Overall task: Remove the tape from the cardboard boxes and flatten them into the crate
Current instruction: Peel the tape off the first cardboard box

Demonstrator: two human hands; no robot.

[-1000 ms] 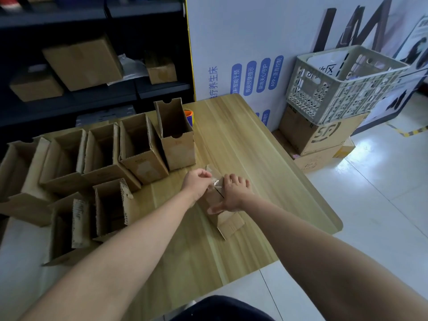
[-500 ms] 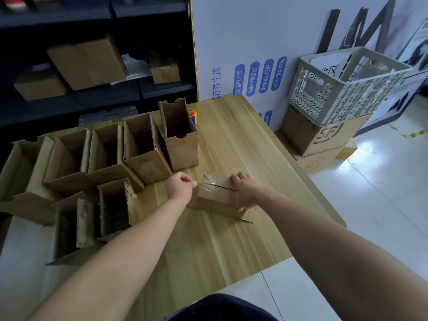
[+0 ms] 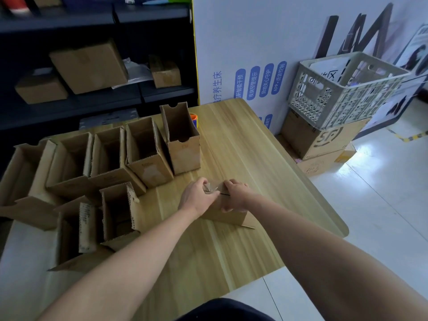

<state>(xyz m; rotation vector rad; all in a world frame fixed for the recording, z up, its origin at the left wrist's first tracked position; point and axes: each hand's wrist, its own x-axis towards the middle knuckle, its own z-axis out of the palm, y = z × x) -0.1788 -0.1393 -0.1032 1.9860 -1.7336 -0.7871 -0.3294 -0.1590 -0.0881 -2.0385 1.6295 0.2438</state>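
Small cardboard box (image 3: 228, 214) on wooden table (image 3: 254, 158), between both hands, one flap splayed onto tabletop. Left hand (image 3: 196, 198) pinching crumpled clear tape (image 3: 211, 187) at box top; right hand (image 3: 236, 194) clamped over box's right end, fingers curled down. Beyond left hand: cluster of opened boxes (image 3: 104, 167). Far right of right hand: grey plastic crate (image 3: 342, 89) atop stacked cartons (image 3: 319, 140)

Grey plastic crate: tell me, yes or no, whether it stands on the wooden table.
No: the grey plastic crate sits tilted atop stacked brown cardboard cartons on the floor, beside the wooden table.
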